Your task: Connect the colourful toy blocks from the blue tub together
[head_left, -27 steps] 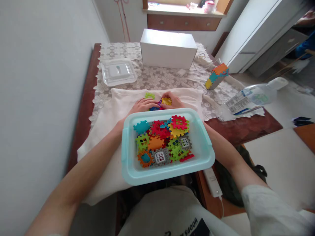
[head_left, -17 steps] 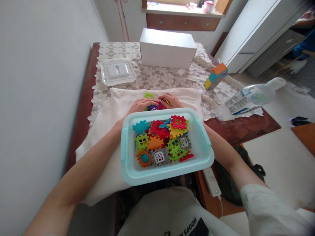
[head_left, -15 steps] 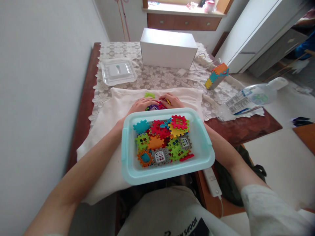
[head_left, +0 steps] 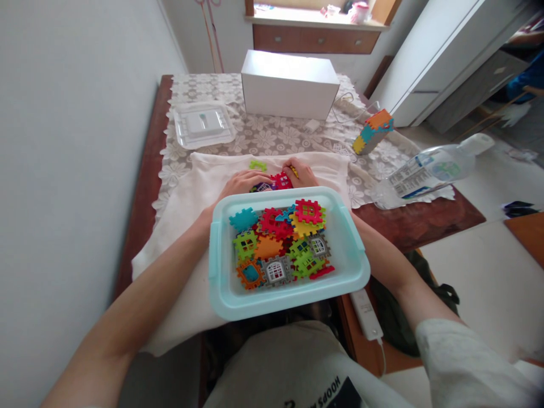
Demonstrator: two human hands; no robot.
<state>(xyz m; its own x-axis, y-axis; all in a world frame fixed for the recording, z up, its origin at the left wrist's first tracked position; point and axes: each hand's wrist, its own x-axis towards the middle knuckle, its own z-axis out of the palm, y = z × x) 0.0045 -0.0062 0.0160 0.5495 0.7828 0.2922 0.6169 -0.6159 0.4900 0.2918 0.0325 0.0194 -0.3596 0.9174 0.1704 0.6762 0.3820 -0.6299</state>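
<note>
A wooden table (head_left: 429, 218) against a white wall carries a lace cloth (head_left: 272, 136) and a white towel (head_left: 191, 192). Behind the tub (head_left: 221, 294) of tiles, the left hand (head_left: 244, 182) and right hand (head_left: 300, 171) close on joined tiles (head_left: 276, 182), seemingly red and purple; the tub rim hides the lower part.

Head-worn camera looks forward and down, close over the table (head_left: 425, 218).

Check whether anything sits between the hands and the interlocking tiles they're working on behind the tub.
Nothing visible does: left hand and right hand already touch the red tile. The teal tub only blocks the camera's view.
</note>
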